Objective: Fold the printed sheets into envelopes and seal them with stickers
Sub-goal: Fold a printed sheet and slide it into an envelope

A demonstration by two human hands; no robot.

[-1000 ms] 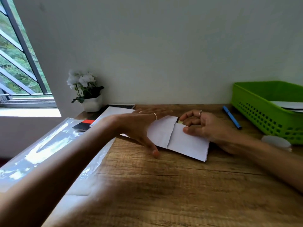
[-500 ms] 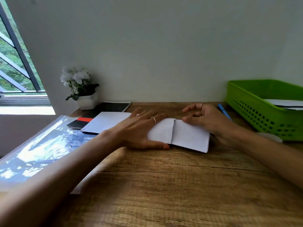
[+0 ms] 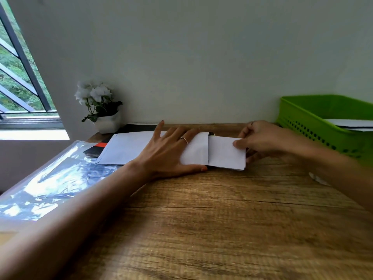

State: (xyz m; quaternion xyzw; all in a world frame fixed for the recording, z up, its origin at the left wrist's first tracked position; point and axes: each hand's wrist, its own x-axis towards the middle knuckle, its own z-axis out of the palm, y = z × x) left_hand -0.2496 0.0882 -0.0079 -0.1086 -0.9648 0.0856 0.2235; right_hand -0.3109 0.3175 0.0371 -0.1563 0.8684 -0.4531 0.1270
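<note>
**Sheet pinned flat for the fold**

Across the wooden table (image 3: 222, 219) the sheet (image 3: 218, 152) lies part-folded near the wall, side flaps meeting at a seam. Left hand (image 3: 171, 150) rests flat with straight fingers, likely to stop the flap springing up. Right hand (image 3: 260, 138) pinches the right flap's edge, probably to square it. A green basket (image 3: 302, 118) beside it holds papers.

No words, numbers or signs can be read anywhere. The folded white sheet (image 3: 220, 152) shows only blank paper on the side that faces up. The white papers in the green basket (image 3: 314, 126) are too far off to show any print. The dark book (image 3: 96, 148) with the red stripe has no letters that can be made out.
</note>
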